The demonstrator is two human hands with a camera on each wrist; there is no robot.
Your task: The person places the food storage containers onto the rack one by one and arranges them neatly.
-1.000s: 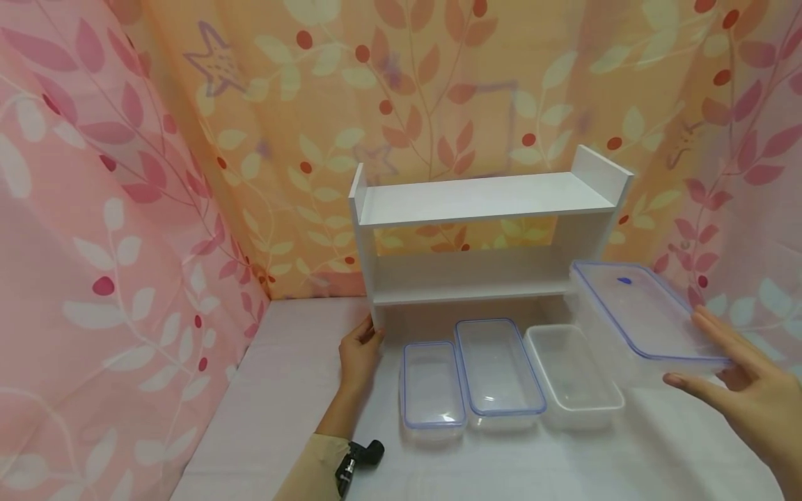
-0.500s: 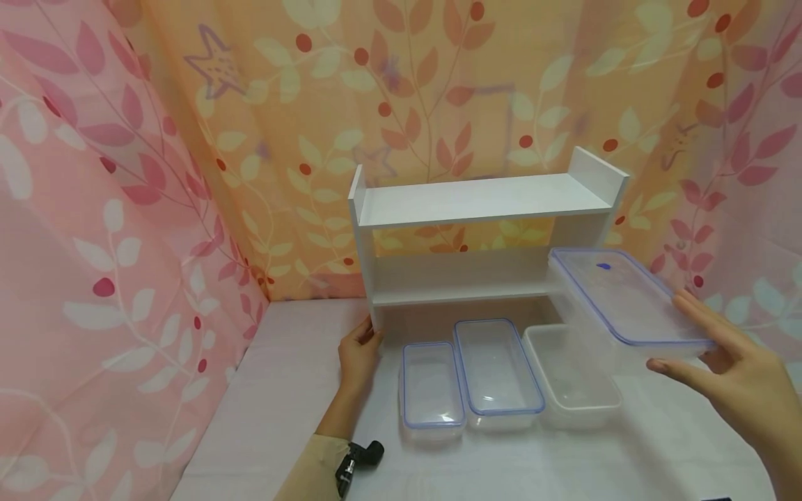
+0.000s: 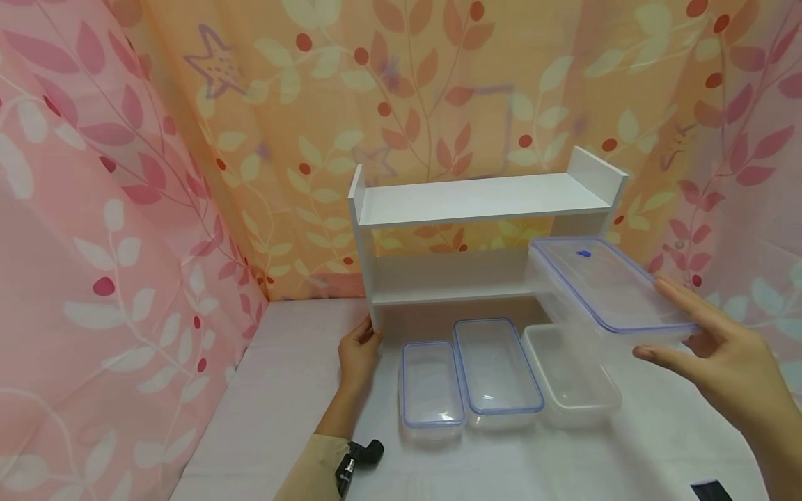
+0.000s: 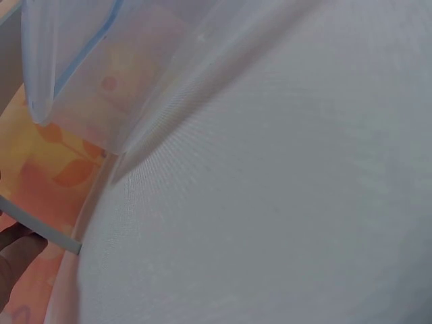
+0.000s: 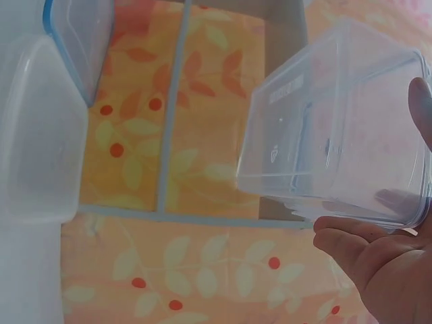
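Observation:
My right hand (image 3: 727,355) grips the near end of a clear plastic food container (image 3: 617,289) with a blue-rimmed lid, held in the air before the right side of the shelf. The right wrist view shows this container (image 5: 324,135) from below, fingers (image 5: 351,246) along one side and the thumb on the other. My left hand (image 3: 360,355) grips the lower left side panel of the white shelf (image 3: 489,198); the panel's edge (image 4: 40,226) also shows in the left wrist view. Part of the middle board is hidden behind the raised container.
On the white tabletop (image 3: 288,383), before the shelf, stand a small blue-rimmed container (image 3: 432,386), a larger blue-rimmed one (image 3: 498,365) and a white-rimmed one (image 3: 573,376). A black object (image 3: 711,490) lies at the front right. Patterned curtains (image 3: 301,139) enclose the back and sides.
My right hand has carried the container to the left and slightly up, toward the shelf's middle level. The left hand stays at the side panel. A black object has come into view at the lower right.

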